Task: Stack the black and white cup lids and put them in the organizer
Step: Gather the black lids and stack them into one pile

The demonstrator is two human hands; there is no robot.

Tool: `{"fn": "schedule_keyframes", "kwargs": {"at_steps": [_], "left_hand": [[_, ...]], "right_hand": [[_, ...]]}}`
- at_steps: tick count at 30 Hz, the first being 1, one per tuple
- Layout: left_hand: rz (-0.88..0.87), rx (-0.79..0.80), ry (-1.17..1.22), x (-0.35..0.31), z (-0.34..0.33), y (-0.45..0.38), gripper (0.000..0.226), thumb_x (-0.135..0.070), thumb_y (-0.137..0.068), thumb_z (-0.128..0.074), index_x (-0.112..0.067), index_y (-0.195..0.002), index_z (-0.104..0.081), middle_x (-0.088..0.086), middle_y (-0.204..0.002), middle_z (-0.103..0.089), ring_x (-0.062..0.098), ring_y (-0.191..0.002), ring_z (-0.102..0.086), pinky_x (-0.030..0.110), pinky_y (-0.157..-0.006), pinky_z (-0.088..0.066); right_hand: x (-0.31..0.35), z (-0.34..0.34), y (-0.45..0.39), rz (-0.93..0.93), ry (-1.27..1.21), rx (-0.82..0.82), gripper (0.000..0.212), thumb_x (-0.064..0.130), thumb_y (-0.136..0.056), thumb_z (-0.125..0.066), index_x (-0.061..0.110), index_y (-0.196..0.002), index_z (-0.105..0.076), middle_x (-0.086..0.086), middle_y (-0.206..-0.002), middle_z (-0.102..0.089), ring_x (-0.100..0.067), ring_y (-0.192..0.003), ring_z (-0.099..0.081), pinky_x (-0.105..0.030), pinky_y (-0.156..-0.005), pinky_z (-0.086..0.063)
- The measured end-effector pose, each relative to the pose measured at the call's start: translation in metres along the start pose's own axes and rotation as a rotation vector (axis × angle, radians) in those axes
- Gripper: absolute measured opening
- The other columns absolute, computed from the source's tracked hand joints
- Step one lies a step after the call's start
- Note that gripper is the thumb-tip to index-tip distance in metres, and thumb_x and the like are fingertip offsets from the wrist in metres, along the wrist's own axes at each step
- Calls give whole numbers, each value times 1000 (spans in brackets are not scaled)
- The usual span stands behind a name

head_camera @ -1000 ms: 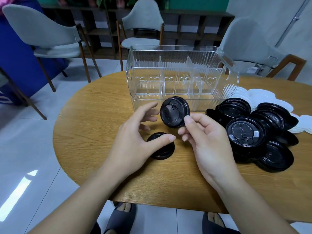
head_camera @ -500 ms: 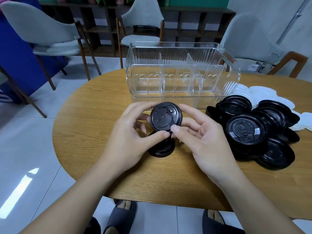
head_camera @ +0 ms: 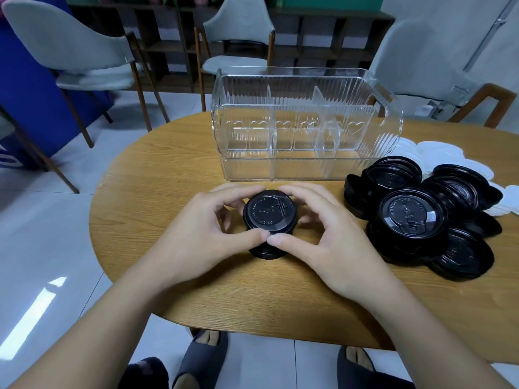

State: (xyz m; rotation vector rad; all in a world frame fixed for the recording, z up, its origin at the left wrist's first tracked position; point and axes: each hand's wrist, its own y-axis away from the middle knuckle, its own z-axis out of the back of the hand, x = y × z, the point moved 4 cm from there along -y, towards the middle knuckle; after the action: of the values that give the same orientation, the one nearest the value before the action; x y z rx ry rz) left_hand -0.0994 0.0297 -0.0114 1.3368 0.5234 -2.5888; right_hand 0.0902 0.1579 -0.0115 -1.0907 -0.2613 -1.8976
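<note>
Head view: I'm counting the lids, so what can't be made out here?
- Lid stack: left hand and right hand cover its sides; count unclear.
- Black lid pile: lids overlap, lower ones hidden.
- White lids: behind the black pile and the organizer, cut by the right edge.

A black lid (head_camera: 269, 210) sits top up on another black lid (head_camera: 265, 252) near the table's front edge. To the right lies a loose heap of black lids (head_camera: 421, 217), with white lids (head_camera: 438, 153) behind it. The clear, ribbed organizer (head_camera: 303, 124) stands farther back, its dividers upright.
</note>
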Motion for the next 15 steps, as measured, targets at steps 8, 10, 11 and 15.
{"fn": "schedule_keyframes", "kwargs": {"at_steps": [8, 10, 11, 15], "left_hand": [[54, 129, -168, 0, -3, 4, 96, -45, -85, -94, -48, -167, -44, -37, -141, -57, -4, -128, -54, 20, -108, -42], [74, 156, -257, 4, -6, 6, 117, -58, -77, -97, -53, -171, -29, -47, -145, -45, -8, -142, -41, 19, -119, -34], [83, 158, -277, 6, -8, 7, 124, -61, -73, -98, -55, -172, -23, -50, -143, -42, -8, -144, -38, 19, -121, -32], [120, 152, -278, 11, -18, 7, 137, -63, -70, -98, -61, -171, -7, -50, -133, -40, -11, -141, -39, 12, -116, -30]], "right_hand": [[-2, 0, 1, -14, 31, -21, 73, 40, -86, -92, 37, -152, -62, 27, -147, -63, 8, -141, -53, -15, -118, -39], [-5, 1, 1, -59, 38, -52, 70, 45, -85, -92, 40, -149, -64, 28, -143, -65, 8, -137, -55, -16, -116, -41], [-5, 0, 1, -71, 33, -53, 69, 46, -85, -91, 40, -148, -64, 27, -141, -65, 8, -135, -56, -19, -116, -43], [-6, -11, 2, -72, 53, -20, 67, 47, -85, -90, 40, -146, -64, 29, -139, -64, 5, -135, -57, -26, -116, -46]]}}
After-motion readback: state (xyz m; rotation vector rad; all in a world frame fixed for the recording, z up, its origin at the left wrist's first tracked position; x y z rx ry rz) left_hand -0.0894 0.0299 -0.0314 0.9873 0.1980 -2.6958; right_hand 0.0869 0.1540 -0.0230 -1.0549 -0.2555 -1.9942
